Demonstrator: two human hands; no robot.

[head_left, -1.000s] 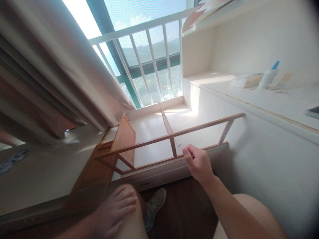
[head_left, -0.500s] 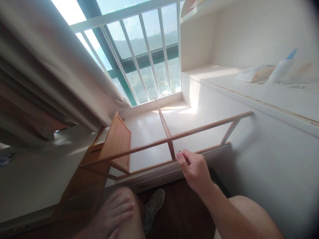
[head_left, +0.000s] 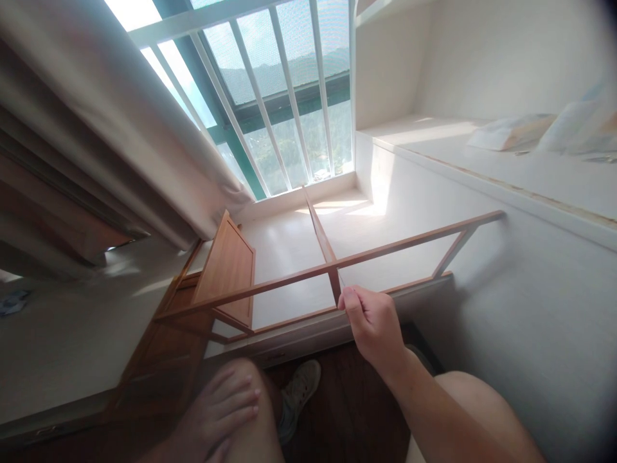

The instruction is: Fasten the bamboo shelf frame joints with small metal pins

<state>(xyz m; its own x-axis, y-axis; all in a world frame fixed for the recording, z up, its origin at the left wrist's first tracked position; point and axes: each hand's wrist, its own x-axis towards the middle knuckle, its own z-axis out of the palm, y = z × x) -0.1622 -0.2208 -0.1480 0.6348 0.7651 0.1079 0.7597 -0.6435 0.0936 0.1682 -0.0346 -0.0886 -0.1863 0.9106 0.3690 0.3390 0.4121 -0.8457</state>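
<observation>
The right hand (head_left: 373, 321), just below centre, has its grip pinched together, thumb against forefinger, on a thin rod (head_left: 340, 280). The rod points toward 11 o'clock and meets the middle post of the wooden frame (head_left: 395, 244). The frame lies on the white window ledge (head_left: 289, 251) and spans from 9 to 3 o'clock. The left hand (head_left: 226, 411), at 7 o'clock, lies flat on a knee, its grip apart and holding nothing. A shoe (head_left: 299, 392) sits on the dark floor at 6 o'clock, and a curtain (head_left: 120, 128) hangs at 10 o'clock.
</observation>
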